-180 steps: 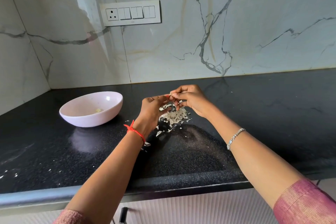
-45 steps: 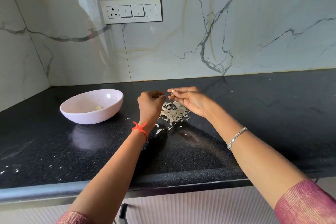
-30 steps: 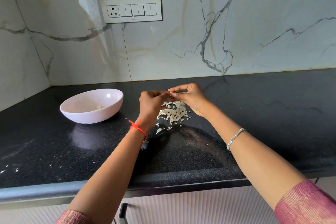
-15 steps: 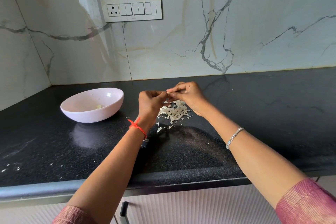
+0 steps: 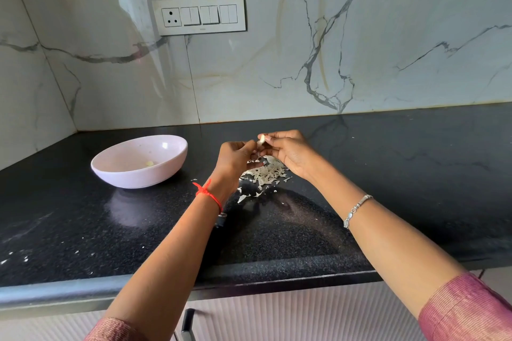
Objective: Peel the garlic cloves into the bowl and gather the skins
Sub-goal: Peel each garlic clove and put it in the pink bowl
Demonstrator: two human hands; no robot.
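Black countertop (image 5: pixel 388 174); pink bowl (image 5: pixel 166 171); garlic skins (image 5: pixel 266 174) heaped.

place: a home kitchen is shown.
surface: a polished black speckled stone counter (image 5: pixel 388 174) is run into a corner.
backing: it is backed by a glossy white wall (image 5: pixel 277 63) veined like marble.
power: a switch panel (image 5: pixel 199 15) with a socket is set into that wall.
storage: ribbed pale cabinet fronts (image 5: pixel 304 313) with a dark handle (image 5: pixel 187 324) are fitted below the edge.
food work: a pale bowl (image 5: pixel 133 177) and a heap of garlic skins (image 5: pixel 266 173) are laid on the counter.
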